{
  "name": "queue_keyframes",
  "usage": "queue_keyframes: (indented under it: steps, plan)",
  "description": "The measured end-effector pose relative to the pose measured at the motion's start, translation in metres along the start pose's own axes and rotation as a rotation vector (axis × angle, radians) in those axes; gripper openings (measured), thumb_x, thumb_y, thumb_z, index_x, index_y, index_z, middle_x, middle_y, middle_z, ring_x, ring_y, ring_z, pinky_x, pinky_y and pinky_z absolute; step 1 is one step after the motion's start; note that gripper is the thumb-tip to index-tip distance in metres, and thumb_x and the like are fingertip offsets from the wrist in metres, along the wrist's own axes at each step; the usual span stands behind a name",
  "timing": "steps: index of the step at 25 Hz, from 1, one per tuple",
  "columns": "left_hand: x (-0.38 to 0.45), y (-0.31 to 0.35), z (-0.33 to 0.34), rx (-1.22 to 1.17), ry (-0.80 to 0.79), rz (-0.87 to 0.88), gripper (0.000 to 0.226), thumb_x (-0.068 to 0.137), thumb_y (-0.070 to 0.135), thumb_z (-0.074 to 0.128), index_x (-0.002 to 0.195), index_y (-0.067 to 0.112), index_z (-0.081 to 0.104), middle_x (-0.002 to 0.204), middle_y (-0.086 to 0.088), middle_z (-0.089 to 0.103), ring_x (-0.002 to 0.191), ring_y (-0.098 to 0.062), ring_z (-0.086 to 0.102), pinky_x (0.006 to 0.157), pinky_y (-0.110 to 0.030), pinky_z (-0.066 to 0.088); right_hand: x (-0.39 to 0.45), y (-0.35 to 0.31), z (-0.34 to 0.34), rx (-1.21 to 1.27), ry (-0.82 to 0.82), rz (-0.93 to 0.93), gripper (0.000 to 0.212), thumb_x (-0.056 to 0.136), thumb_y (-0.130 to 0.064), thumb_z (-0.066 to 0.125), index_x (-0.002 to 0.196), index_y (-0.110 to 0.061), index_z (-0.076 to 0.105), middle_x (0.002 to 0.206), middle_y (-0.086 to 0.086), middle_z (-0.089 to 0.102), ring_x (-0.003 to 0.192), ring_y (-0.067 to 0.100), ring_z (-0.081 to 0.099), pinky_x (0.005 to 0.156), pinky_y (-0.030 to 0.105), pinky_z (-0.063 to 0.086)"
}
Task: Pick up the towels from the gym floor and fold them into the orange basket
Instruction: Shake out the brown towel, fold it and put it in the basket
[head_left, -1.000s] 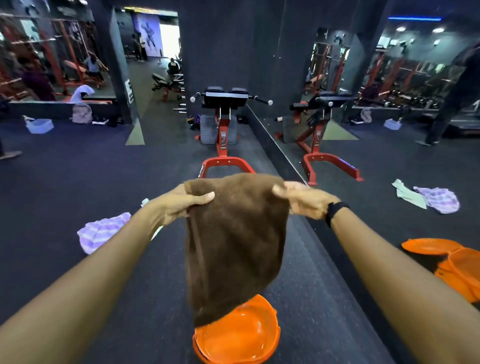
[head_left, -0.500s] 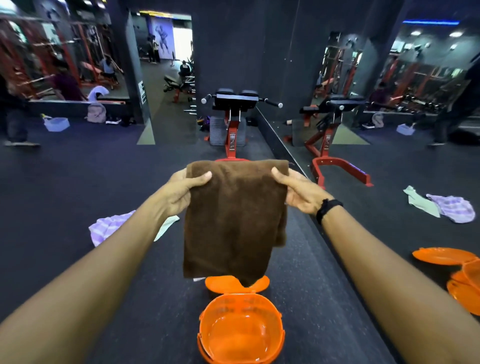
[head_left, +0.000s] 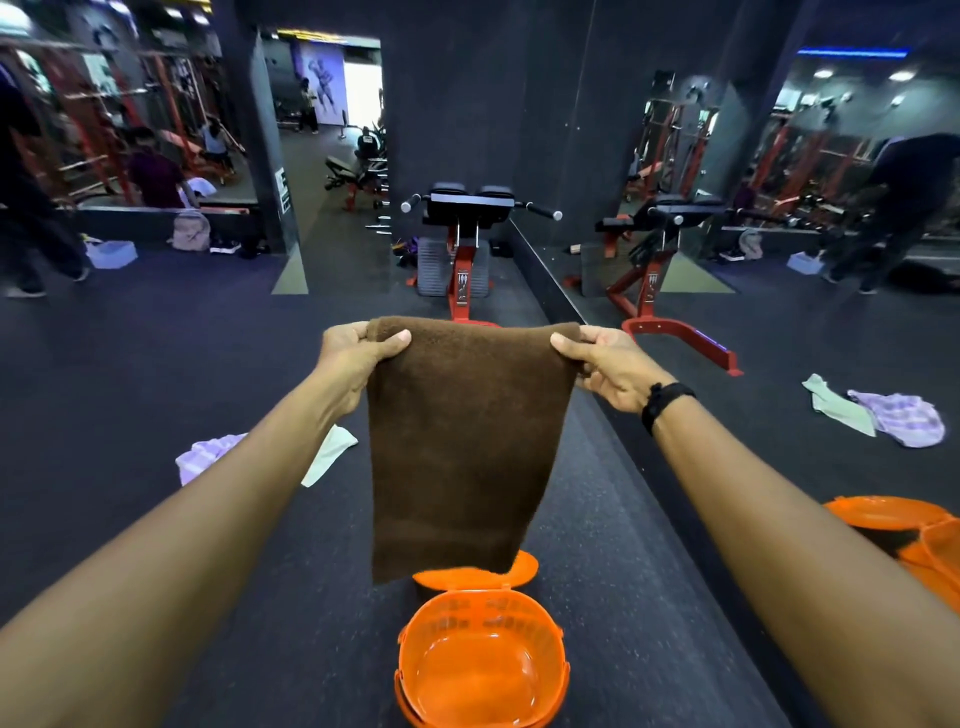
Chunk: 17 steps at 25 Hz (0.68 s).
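A brown towel (head_left: 460, 447) hangs flat in front of me, folded, held by its two upper corners. My left hand (head_left: 353, 358) pinches the left corner and my right hand (head_left: 608, 366) pinches the right one. Below the towel's lower edge stands the orange basket (head_left: 480, 660) on the dark floor, with nothing in it, and its orange lid (head_left: 470, 574) lies just behind it. A purple striped towel (head_left: 208, 454) and a pale green towel (head_left: 332, 454) lie on the floor to the left, partly hidden by my left forearm.
A mirror wall runs along the right and repeats the towels (head_left: 878, 415) and the basket (head_left: 904, 530). A red and black gym bench machine (head_left: 475, 244) stands straight ahead. A person (head_left: 31, 208) walks at the far left near a pale tub (head_left: 109, 254).
The towel has been raised and spread wider between both hands, so it hangs flat and square. More of the basket and its lid shows below it.
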<state>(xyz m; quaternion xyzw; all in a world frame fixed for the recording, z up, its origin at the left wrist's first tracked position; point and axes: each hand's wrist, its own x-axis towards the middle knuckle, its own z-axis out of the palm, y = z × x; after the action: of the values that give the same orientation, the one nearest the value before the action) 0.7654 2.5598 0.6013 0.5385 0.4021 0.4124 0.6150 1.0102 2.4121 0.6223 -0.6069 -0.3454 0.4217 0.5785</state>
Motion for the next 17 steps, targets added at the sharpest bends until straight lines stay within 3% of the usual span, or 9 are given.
queue_keyframes:
  steps: [3,7,10,12,14,17]
  plan:
    - [0.0,0.001,-0.004,0.007,-0.037,0.017,0.017,0.079,0.001,0.072,0.095,0.004,0.066,0.09,-0.008,0.068,0.084,-0.019,0.065,0.08,-0.028,0.054,-0.001,0.001,-0.001,-0.029,-0.064,-0.005,0.036,0.083,0.007,0.063,0.113,-0.011,0.059,0.105,0.006,0.069,0.099,0.017,0.065,0.088,0.034,0.054]
    - [0.003,-0.004,-0.012,0.181,0.004,0.011,0.037,0.069,0.005,0.083,0.095,0.012,0.058,0.096,-0.01,0.069,0.093,-0.023,0.065,0.088,-0.036,0.053,-0.002,0.003,0.002,-0.187,0.114,-0.072,0.025,0.078,0.006,0.07,0.098,-0.006,0.06,0.09,0.007,0.068,0.084,0.016,0.066,0.067,0.024,0.056]
    - [0.008,-0.009,-0.019,0.324,0.02,0.062,0.056,0.059,0.012,0.09,0.098,0.022,0.051,0.095,-0.011,0.069,0.09,-0.022,0.065,0.084,-0.04,0.053,0.005,0.014,-0.003,-0.254,0.227,-0.106,0.039,0.071,0.001,0.079,0.102,-0.011,0.057,0.088,0.011,0.07,0.084,0.02,0.069,0.073,0.03,0.056]
    - [0.009,-0.014,-0.022,0.494,-0.104,0.124,0.047,0.059,0.013,0.09,0.098,0.019,0.063,0.083,-0.01,0.069,0.079,-0.019,0.063,0.076,-0.037,0.052,0.01,0.023,-0.007,-0.468,0.262,-0.168,0.036,0.069,-0.006,0.083,0.098,-0.016,0.065,0.086,0.007,0.071,0.086,0.02,0.068,0.078,0.032,0.054]
    - [0.008,-0.015,-0.02,0.821,-0.137,0.256,0.024,0.063,0.02,0.088,0.078,0.022,0.07,0.073,-0.003,0.064,0.075,-0.018,0.057,0.067,-0.033,0.048,0.012,0.029,-0.009,-0.775,0.278,-0.278,0.018,0.071,-0.015,0.084,0.083,-0.02,0.071,0.081,0.001,0.066,0.081,0.015,0.061,0.07,0.024,0.046]
    - [0.015,-0.022,-0.021,1.044,-0.092,0.311,0.021,0.067,0.031,0.085,0.066,0.029,0.065,0.079,0.001,0.064,0.085,-0.019,0.059,0.073,-0.033,0.049,0.011,0.037,-0.013,-0.908,0.239,-0.299,0.014,0.074,-0.02,0.082,0.076,-0.02,0.068,0.086,0.002,0.063,0.084,0.014,0.055,0.067,0.021,0.037]
